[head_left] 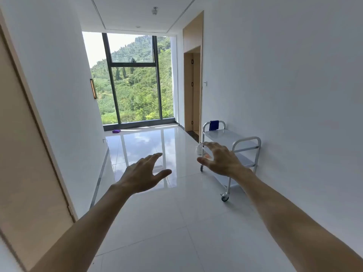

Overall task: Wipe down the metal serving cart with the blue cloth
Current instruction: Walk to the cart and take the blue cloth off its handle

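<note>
A: Where is the blue cloth (214, 125) seen?
B: Draped on the metal cart's (228, 138) far handle, by the right wall.
A: And the hands?
B: Left hand (142, 176) and right hand (221, 160) are held out, fingers spread, nothing gripped.

Cloth (214, 125) on cart (227, 137) handle, far end

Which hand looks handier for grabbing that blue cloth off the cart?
Probably the right hand. The blue cloth hangs on the far handle of the cart, which stands along the right wall. The left hand is over open floor. Both are empty.
</note>
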A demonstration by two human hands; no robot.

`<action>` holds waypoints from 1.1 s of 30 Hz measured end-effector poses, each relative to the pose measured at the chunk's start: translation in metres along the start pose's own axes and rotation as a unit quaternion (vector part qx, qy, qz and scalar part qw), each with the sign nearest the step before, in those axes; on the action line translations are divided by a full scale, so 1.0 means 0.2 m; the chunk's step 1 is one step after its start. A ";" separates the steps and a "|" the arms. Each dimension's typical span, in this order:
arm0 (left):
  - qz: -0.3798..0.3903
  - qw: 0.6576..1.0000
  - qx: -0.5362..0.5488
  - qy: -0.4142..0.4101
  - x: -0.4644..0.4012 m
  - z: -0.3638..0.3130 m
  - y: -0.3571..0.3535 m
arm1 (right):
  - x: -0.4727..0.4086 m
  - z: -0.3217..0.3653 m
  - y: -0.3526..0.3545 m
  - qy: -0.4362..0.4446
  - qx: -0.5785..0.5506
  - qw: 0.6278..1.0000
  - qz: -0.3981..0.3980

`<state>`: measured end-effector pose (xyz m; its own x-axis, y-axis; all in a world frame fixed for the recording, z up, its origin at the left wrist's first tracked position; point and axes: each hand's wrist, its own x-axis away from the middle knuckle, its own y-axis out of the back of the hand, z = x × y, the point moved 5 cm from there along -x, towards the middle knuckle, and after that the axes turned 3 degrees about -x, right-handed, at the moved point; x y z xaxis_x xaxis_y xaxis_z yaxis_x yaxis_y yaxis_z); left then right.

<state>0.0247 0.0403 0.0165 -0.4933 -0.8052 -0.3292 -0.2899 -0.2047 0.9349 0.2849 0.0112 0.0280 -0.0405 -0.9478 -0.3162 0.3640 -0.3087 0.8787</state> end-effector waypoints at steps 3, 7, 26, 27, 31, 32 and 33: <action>0.000 1.000 0.002 0.001 -0.10 0.06 -0.06 | -0.09 -0.06 -0.04 -0.014 -0.003 1.000 -0.002; -0.001 1.000 0.004 0.009 -0.29 0.15 -0.18 | -0.30 -0.17 -0.12 -0.017 -0.002 1.000 0.008; 0.005 0.997 -0.008 0.071 -1.49 0.59 -0.56 | -1.65 -0.63 -0.47 0.016 -0.022 0.999 0.037; 0.006 0.997 -0.008 0.072 -1.55 0.63 -0.59 | -1.72 -0.64 -0.50 0.017 -0.021 0.999 0.039; 0.017 0.997 -0.007 0.072 -1.81 0.82 -0.72 | -2.03 -0.70 -0.68 0.016 -0.022 0.999 0.045; 0.019 0.997 -0.005 0.071 -1.88 0.88 -0.75 | -2.12 -0.71 -0.72 0.015 -0.021 0.999 0.045; 0.020 0.997 -0.002 0.069 -1.96 0.94 -0.79 | -2.21 -0.72 -0.77 0.013 -0.019 0.999 0.046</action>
<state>0.1094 0.4930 -0.0278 -0.3865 -0.8815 -0.2711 -0.2686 -0.1736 0.9475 0.3814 0.4885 -0.0189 0.0195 -0.9693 -0.2450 0.4007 -0.2169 0.8901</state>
